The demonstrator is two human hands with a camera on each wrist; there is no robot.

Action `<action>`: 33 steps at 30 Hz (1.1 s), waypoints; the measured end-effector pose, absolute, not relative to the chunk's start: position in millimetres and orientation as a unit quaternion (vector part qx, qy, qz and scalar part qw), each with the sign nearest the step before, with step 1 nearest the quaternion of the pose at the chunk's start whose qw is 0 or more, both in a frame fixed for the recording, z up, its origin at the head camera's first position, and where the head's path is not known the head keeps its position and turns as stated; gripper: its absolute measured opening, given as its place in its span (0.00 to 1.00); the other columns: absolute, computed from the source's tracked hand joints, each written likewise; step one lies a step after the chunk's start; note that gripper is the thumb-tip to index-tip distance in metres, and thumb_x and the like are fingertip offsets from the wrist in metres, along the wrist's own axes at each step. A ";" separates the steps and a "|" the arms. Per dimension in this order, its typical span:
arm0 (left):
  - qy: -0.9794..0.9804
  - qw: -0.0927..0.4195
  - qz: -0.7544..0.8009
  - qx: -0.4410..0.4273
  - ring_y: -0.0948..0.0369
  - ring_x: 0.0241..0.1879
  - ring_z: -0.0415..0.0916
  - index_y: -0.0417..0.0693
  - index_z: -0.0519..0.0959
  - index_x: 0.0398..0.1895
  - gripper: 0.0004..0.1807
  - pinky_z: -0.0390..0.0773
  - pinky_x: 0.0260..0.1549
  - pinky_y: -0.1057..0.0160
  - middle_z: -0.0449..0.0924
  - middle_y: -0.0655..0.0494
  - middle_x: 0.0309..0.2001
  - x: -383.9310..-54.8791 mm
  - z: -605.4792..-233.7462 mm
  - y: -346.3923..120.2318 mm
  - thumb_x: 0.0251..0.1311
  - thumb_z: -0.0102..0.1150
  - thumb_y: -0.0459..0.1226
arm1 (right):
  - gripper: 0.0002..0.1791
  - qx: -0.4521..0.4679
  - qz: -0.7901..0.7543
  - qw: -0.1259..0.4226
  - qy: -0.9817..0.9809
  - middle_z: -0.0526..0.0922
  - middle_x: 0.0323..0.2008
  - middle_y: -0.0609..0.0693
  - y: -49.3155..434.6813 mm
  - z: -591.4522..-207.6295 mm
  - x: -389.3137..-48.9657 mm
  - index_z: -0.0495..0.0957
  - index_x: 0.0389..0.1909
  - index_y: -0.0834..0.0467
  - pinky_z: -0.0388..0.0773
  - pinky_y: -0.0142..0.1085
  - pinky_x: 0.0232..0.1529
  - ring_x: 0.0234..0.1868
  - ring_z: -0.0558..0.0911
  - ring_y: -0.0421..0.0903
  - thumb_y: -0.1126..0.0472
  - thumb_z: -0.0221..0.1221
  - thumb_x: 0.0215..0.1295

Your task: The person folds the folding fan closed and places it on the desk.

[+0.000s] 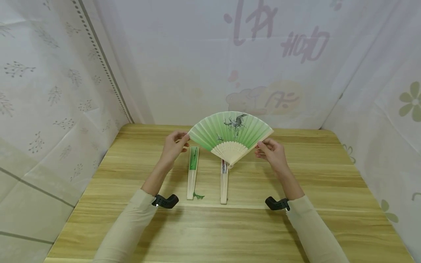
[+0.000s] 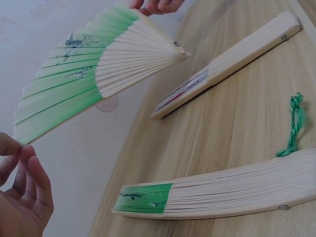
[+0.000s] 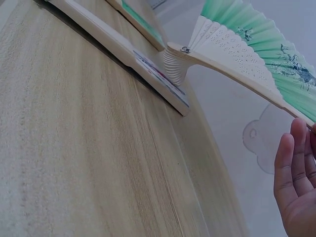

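Observation:
A spread green folding fan (image 1: 235, 128) with a dark blossom-branch print is held up above the table between both hands. My left hand (image 1: 175, 144) pinches its left outer corner; in the left wrist view the thumb and fingers (image 2: 30, 180) meet at the fan's tip. On the other side, my right hand (image 1: 272, 151) pinches the right outer rib. The bare ribs converge at a pivot pointing down. Below lie two folded fans: a green one (image 1: 193, 171) with a green tassel (image 2: 295, 123), nearer the left hand, and one with a multicoloured print (image 1: 224, 186) under the open fan's pivot.
The wooden table (image 1: 230, 233) stretches under both arms. A pale printed curtain (image 1: 184, 73) hangs along its far edge, with more patterned cloth (image 1: 59, 95) at the left side. Each wrist wears a black camera mount (image 1: 167, 201).

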State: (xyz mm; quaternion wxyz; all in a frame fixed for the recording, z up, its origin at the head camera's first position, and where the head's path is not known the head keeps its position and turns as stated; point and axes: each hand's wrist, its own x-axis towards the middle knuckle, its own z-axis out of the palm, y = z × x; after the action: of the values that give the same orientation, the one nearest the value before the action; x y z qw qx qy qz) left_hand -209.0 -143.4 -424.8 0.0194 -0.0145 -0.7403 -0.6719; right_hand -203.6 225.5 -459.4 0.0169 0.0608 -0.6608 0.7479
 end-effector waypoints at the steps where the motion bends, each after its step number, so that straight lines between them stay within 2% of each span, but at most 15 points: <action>1: -0.741 0.021 -0.671 -0.015 0.48 0.41 0.78 0.33 0.76 0.56 0.16 0.81 0.34 0.67 0.75 0.32 0.52 -208.9 -424.8 -143.1 0.75 0.56 0.38 | 0.19 0.061 0.748 0.016 -0.660 0.83 0.42 0.64 225.4 -459.3 -204.1 0.72 0.48 0.77 0.85 0.40 0.42 0.34 0.85 0.45 0.61 0.60 0.75; 7: -0.746 0.022 -0.666 -0.017 0.54 0.39 0.78 0.33 0.76 0.57 0.17 0.81 0.35 0.66 0.76 0.36 0.51 -209.1 -425.4 -141.7 0.75 0.56 0.39 | 0.21 0.056 0.747 0.016 -0.662 0.81 0.42 0.66 222.8 -458.3 -205.2 0.71 0.48 0.77 0.85 0.40 0.41 0.34 0.85 0.45 0.60 0.61 0.74; 12: -0.747 0.020 -0.665 -0.017 0.58 0.38 0.77 0.34 0.76 0.57 0.17 0.83 0.40 0.59 0.75 0.35 0.52 -209.9 -425.4 -141.2 0.76 0.56 0.39 | 0.21 0.057 0.746 0.018 -0.663 0.83 0.39 0.60 221.5 -458.0 -205.6 0.71 0.47 0.77 0.85 0.39 0.41 0.34 0.85 0.45 0.59 0.61 0.74; 14: -0.748 0.021 -0.663 -0.017 0.58 0.38 0.77 0.34 0.76 0.57 0.17 0.83 0.41 0.57 0.76 0.37 0.51 -210.1 -425.2 -141.2 0.76 0.56 0.39 | 0.21 0.057 0.747 0.020 -0.662 0.83 0.38 0.58 221.0 -457.7 -205.6 0.72 0.47 0.77 0.85 0.39 0.41 0.34 0.85 0.46 0.59 0.62 0.74; 16: -0.749 0.023 -0.662 -0.018 0.57 0.38 0.77 0.34 0.76 0.57 0.17 0.83 0.40 0.58 0.77 0.39 0.50 -210.1 -424.8 -140.9 0.76 0.56 0.39 | 0.20 0.058 0.748 0.022 -0.661 0.83 0.38 0.58 220.3 -457.2 -205.6 0.72 0.46 0.76 0.85 0.39 0.40 0.34 0.85 0.46 0.59 0.62 0.74; 20: -0.750 0.028 -0.660 -0.021 0.57 0.37 0.77 0.35 0.77 0.56 0.16 0.82 0.35 0.64 0.77 0.44 0.46 -209.9 -423.7 -140.4 0.76 0.56 0.39 | 0.18 0.058 0.749 0.027 -0.660 0.83 0.38 0.58 218.1 -456.2 -206.7 0.73 0.44 0.74 0.85 0.39 0.40 0.34 0.85 0.46 0.59 0.62 0.74; 23: -0.751 0.030 -0.660 -0.022 0.56 0.37 0.77 0.36 0.77 0.55 0.15 0.82 0.34 0.65 0.78 0.47 0.45 -209.4 -422.8 -140.4 0.76 0.56 0.39 | 0.17 0.064 0.749 0.031 -0.659 0.82 0.38 0.59 216.7 -456.4 -208.2 0.73 0.44 0.75 0.85 0.39 0.39 0.33 0.85 0.45 0.61 0.61 0.74; 28: -0.750 0.032 -0.660 -0.025 0.51 0.39 0.78 0.37 0.78 0.55 0.14 0.83 0.38 0.56 0.77 0.39 0.48 -208.5 -421.1 -140.8 0.76 0.56 0.39 | 0.15 0.069 0.750 0.033 -0.657 0.81 0.39 0.63 215.1 -456.8 -209.5 0.72 0.45 0.76 0.85 0.38 0.39 0.33 0.85 0.45 0.65 0.59 0.75; 31: -0.750 0.032 -0.661 -0.026 0.47 0.41 0.78 0.37 0.78 0.55 0.14 0.83 0.41 0.51 0.76 0.34 0.50 -208.5 -420.5 -140.8 0.76 0.56 0.39 | 0.15 0.067 0.748 0.033 -0.660 0.82 0.38 0.61 213.9 -456.3 -209.5 0.72 0.45 0.76 0.85 0.38 0.39 0.33 0.84 0.45 0.65 0.59 0.75; 33: -0.750 0.032 -0.660 -0.027 0.44 0.43 0.78 0.37 0.77 0.55 0.14 0.83 0.41 0.51 0.76 0.36 0.50 -208.8 -420.3 -140.5 0.76 0.56 0.39 | 0.15 0.066 0.746 0.032 -0.662 0.82 0.38 0.58 212.9 -455.5 -209.1 0.73 0.46 0.75 0.85 0.38 0.39 0.34 0.84 0.46 0.64 0.59 0.75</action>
State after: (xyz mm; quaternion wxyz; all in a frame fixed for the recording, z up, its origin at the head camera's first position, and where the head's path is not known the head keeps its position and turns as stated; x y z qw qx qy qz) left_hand -208.8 -140.5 -420.3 0.0321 -0.0266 -0.7502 -0.6599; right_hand -209.1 212.9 -455.5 0.0321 0.0662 -0.6617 0.7462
